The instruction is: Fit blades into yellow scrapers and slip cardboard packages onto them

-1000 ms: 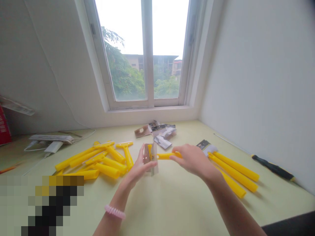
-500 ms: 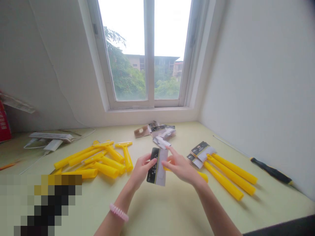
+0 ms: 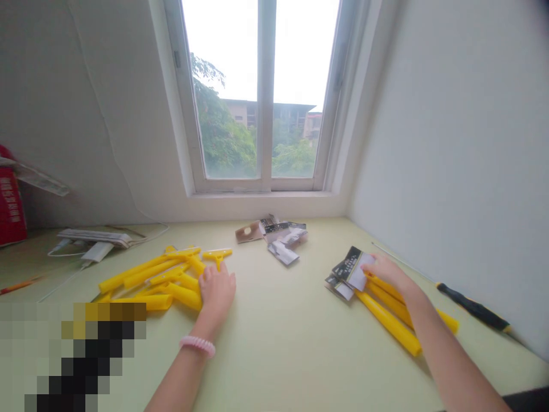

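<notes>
My left hand (image 3: 218, 289) is closed around the handle of a yellow T-headed scraper (image 3: 217, 254) at the right edge of a loose scraper pile (image 3: 141, 272); my fingers and palm hide most of that handle. On the right, my right hand (image 3: 388, 276) pinches a scraper by its black-and-white card sleeve (image 3: 355, 273), laying it over other carded scrapers. Their yellow handles (image 3: 388, 323) point toward the lower right, partly covered by my right forearm. Another card sleeve (image 3: 341, 287) shows beneath the held one.
Several folded card sleeves (image 3: 283, 252) lie at the back, below the window. A black-handled screwdriver-like tool (image 3: 474, 308) rests along the right wall. A power strip (image 3: 94, 236) with cables and a red box (image 3: 11, 206) are at the left. A pixelated patch covers the lower left.
My hands have moved apart from the middle. The right carried the carded scraper to the stack on the right; the left let go of the card and reached a scraper in the left pile.
</notes>
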Tool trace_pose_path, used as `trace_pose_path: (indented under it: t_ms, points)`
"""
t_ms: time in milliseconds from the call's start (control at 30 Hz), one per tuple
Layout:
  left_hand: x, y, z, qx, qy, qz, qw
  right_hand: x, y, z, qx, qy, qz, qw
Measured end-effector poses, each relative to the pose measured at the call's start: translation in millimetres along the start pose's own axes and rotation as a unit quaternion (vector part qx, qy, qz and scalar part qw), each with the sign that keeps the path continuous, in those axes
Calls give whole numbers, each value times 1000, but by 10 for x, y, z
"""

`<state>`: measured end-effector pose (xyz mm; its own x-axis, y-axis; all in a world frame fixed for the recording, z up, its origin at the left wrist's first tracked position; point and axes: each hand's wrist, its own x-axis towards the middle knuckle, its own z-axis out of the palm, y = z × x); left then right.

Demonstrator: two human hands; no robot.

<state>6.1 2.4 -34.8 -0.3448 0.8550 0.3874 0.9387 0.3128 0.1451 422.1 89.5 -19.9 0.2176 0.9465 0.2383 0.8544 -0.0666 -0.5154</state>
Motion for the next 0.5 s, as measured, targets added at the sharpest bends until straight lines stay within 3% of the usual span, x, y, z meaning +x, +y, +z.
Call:
trace_pose_path:
  t_ms: [100, 167, 333, 400, 500]
  points:
    - [82, 74, 57, 21, -25, -10, 999, -22, 74, 110, -93, 11, -6, 996]
    - [88, 141, 104, 26, -13, -15, 999, -64, -27, 127, -127, 70, -22, 989]
    - [20, 276, 176, 9, 15, -11, 1000, -184, -716, 171, -87, 183, -133, 970]
    - [21, 294, 149, -46, 8, -20, 999, -241, -1075, 292, -75, 150, -194, 967]
    - [73, 271, 77, -219, 21, -44, 974, -318, -1527, 614, -61, -32, -260, 963]
